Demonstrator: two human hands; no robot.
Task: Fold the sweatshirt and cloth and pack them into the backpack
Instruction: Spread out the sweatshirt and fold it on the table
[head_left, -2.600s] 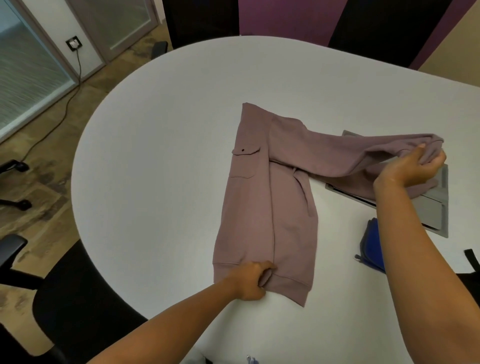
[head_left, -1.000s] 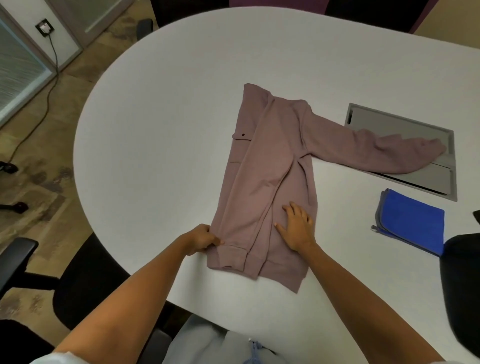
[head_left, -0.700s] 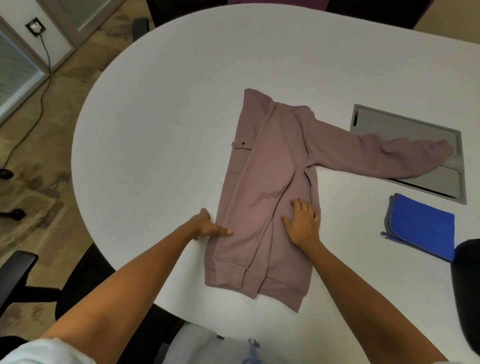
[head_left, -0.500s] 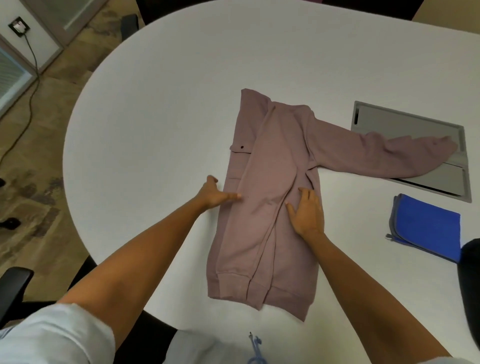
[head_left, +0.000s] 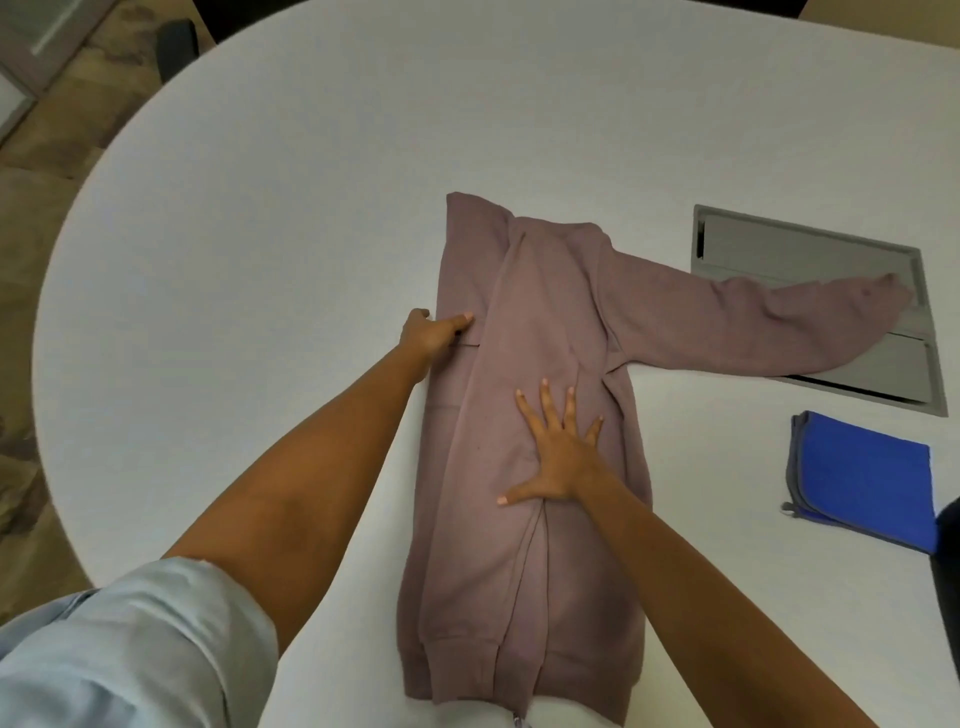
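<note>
A mauve sweatshirt (head_left: 540, 322) lies lengthwise on the white table (head_left: 291, 218), its left side folded over the body. One sleeve stretches right across a grey floor-box lid. My left hand (head_left: 434, 332) rests flat on the sweatshirt's left folded edge, fingers together. My right hand (head_left: 558, 449) presses flat on the middle of the body, fingers spread. A folded blue cloth (head_left: 862, 491) with grey trim lies at the right. A dark sliver of the backpack (head_left: 948, 571) shows at the right frame edge.
A grey recessed cable hatch (head_left: 810, 249) is set into the table at the right, partly under the sleeve. The table's rounded edge runs along the left, with brown floor (head_left: 36, 218) beyond it. A dark chair part (head_left: 176, 44) stands at the far left.
Both hands have slid away from me along the sweatshirt, smoothing the fold. Earlier, the right hand let the sleeve down across the hatch and the left released the hem.
</note>
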